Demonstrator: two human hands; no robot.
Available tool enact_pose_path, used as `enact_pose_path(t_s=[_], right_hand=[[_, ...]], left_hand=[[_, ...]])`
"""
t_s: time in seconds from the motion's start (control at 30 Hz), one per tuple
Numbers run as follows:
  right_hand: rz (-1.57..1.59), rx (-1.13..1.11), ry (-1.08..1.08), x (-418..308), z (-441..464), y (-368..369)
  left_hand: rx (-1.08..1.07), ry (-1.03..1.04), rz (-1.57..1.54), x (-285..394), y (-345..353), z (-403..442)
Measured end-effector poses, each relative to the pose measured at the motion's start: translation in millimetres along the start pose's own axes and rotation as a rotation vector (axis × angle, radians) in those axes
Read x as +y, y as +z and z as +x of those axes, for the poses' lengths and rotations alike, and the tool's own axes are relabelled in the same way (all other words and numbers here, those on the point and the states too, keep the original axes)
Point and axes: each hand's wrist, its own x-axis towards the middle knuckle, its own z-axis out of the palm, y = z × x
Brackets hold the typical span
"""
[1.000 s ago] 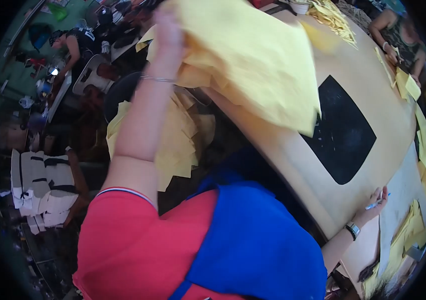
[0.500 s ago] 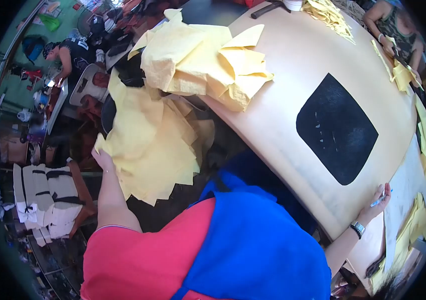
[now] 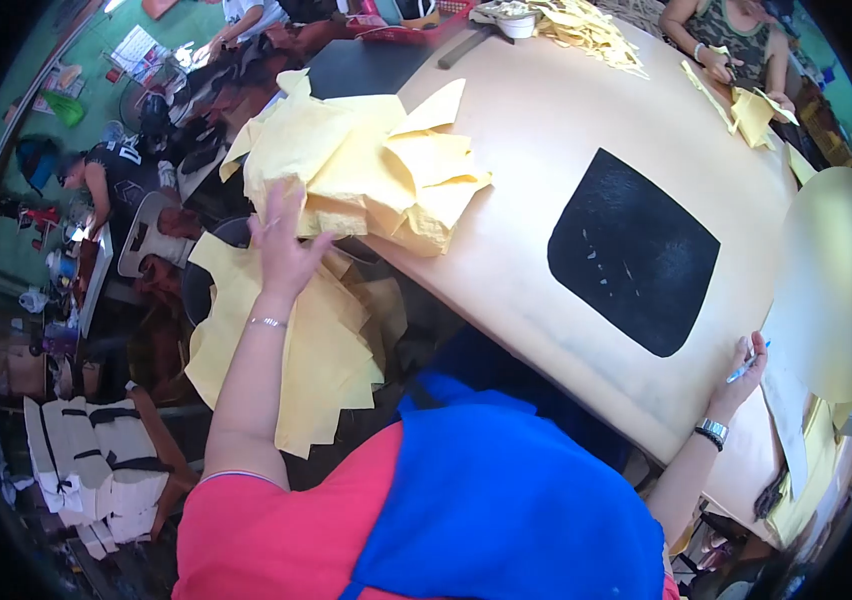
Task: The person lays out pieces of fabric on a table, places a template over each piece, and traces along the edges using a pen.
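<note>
- The pile of yellow sheets lies crumpled on the far left part of the table, some corners sticking up; no writing can be read on it.
- The left hand is at the pile's near edge, open with fingers spread; whether it touches the sheets cannot be told.
- A second stack of yellow sheets sits beside the table edge, partly behind the left forearm.
- The right hand, near the table's right side, is closed around a blue-and-white pen, any lettering too small to read.
- A black piece lies flat on the table between the hands, bearing pale marks that form no legible words.
- The tabletop is smooth and tan; at its far end are a hammer, a white bowl and a heap of yellow scraps.
- Across the table, a person in a camouflage top holds yellow pieces.
- At left, another person wears a dark shirt with a white character, perhaps a D.
- A printed sheet is unreadable; the floor is green.
</note>
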Motion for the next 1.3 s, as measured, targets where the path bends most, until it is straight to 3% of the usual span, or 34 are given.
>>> enact_pose_path(t_s=[0.03, 0.13, 0.17, 0.27, 0.4, 0.47, 0.53, 0.6, 0.7, 0.77, 0.87, 0.9, 1.0, 1.07, 1.13, 1.3], right_hand=[[0.016, -0.02, 0.041, 4, 1, -2], [0.056, -0.035, 0.089, 11, 1, -5], [0.061, -0.011, 0.057, 13, 1, -3], [0.017, 0.014, 0.035, -6, -3, 1], [-0.017, 0.021, 0.0, 4, 2, -1], [-0.051, 0.023, -0.01, 4, 1, -1], [0.015, 0.037, 0.015, 3, -1, 0], [0.053, 0.05, 0.026, 0, -4, -2], [0.11, 0.053, 0.063, -6, -2, -1], [0.187, 0.055, 0.154, -6, -1, -1], [0.133, 0.045, 0.086, -11, -4, 4], [0.047, 0.073, -0.165, -16, -4, 11], [-0.121, -0.135, -0.469, -53, -30, 13], [-0.073, -0.396, -0.39, -89, -61, 21], [-0.091, -0.601, -0.567, -107, -81, 33], [-0.313, -0.653, -0.576, -92, -103, 45]], left_hand=[[0.037, 0.103, -0.066, 22, 1, 21], [-0.306, 0.037, -0.243, 43, 10, 66], [-0.167, 0.021, -0.38, 47, 21, 79], [-0.052, -0.218, -0.681, 82, 26, 117], [-0.003, -0.093, -1.103, 187, 35, 141], [-0.178, -0.042, -1.424, 259, 41, 120], [-0.46, 0.045, -1.531, 307, 70, 75], [-0.403, 0.525, -0.946, 331, 54, 37], [-0.462, 0.68, -0.699, 323, 47, -4], [-0.507, 0.676, -0.675, 301, 49, -17], [-0.508, 0.682, -0.616, 274, 58, -24], [-0.498, 0.684, -0.597, 269, 61, -27], [-0.456, 0.658, -0.619, 270, 72, -27], [-0.504, 0.623, -0.653, 277, 75, -22], [-0.519, 0.666, -0.667, 282, 72, -18], [-0.363, 0.85, -0.657, 288, 62, -17]])
